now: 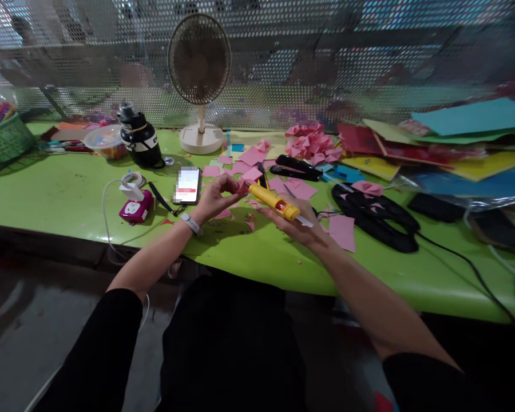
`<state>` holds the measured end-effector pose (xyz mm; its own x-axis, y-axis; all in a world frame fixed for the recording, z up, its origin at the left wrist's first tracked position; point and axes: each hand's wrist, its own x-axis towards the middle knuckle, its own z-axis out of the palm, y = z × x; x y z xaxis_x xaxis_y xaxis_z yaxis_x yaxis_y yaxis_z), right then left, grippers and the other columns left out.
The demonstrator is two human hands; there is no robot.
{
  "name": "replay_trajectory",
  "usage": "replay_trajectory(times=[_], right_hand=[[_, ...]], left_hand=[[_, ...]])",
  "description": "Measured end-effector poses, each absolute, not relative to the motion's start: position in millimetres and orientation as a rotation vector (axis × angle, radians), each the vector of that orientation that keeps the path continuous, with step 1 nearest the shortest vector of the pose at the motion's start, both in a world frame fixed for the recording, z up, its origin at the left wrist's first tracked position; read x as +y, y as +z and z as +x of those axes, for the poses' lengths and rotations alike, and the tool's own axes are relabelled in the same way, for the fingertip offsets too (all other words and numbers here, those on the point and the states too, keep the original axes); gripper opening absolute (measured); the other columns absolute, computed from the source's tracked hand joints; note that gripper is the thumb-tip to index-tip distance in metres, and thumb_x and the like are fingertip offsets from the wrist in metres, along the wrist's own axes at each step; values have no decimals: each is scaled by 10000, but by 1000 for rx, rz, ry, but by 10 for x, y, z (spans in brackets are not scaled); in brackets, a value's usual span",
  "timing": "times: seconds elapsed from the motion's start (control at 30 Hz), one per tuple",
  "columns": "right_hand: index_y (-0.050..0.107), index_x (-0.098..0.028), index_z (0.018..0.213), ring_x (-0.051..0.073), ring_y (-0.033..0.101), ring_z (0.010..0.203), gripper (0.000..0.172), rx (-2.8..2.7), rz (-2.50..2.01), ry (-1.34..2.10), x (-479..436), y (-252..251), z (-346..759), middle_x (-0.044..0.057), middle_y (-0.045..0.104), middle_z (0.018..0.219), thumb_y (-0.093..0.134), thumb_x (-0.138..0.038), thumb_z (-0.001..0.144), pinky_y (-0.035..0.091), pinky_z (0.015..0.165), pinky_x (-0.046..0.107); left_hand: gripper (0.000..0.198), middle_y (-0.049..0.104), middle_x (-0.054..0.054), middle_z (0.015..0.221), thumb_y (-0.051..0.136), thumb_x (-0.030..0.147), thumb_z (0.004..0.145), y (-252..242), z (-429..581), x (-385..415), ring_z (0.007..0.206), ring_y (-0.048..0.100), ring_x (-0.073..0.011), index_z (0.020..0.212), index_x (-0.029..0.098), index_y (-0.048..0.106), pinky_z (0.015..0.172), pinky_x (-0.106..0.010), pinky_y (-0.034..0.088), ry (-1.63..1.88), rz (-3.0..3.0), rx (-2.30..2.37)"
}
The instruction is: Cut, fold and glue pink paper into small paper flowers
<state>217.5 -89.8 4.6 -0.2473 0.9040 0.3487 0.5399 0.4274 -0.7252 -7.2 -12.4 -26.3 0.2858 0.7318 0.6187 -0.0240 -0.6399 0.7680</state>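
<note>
Near the middle of the green table, my left hand pinches a small piece of pink paper between thumb and fingers. My right hand is wrapped round a yellow glue gun, which points left. A whitish glue stick pokes out of its rear end. The gun's nozzle is close to the pink paper; I cannot tell whether they touch. Pink squares and scraps lie around both hands. Beyond them is a heap of folded pink paper pieces. A black stapler rests just past the glue gun.
A phone, a purple plug adapter and a black bottle are on the left. A fan stands at the back against perforated metal. To the right are a black tray-like holder, stacked coloured sheets and cables.
</note>
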Motion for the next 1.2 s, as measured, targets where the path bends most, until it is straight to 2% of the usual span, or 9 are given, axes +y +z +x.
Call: replay_trajectory(times=[0.27,0.57,0.8,1.2], right_hand=[[472,-245,742,166,478,591,402,-2034,-1136,398,-818,-85,2234,11,542,719,620,-577,914,366,579,340],[470,-240,741,160,453,575,371,-2030,-1145,441,-869,0,2191,19,525,711,597,-530,934,346,572,344],[477,-241,768,163,489,591,396,-2029,-1094,385,-851,-32,2214,7,537,698,580,-586,931,362,574,335],[488,-243,753,177,506,586,356,-2080,-1093,315,-852,-14,2222,30,567,714,594,-526,941,377,560,343]], left_hand=[[334,585,25,763,820,371,804,-278,-65,-112,667,575,-54,782,173,553,644,-195,505,1484,1929,577],[327,613,8,793,796,409,825,-279,-88,-117,703,590,-70,817,175,568,679,-217,527,1444,1982,609],[307,608,8,809,794,387,832,-299,-101,-109,716,593,-69,836,176,572,688,-215,531,1452,2007,601],[302,615,13,782,782,391,844,-290,-87,-107,690,585,-67,824,180,567,655,-210,521,1485,2015,601]])
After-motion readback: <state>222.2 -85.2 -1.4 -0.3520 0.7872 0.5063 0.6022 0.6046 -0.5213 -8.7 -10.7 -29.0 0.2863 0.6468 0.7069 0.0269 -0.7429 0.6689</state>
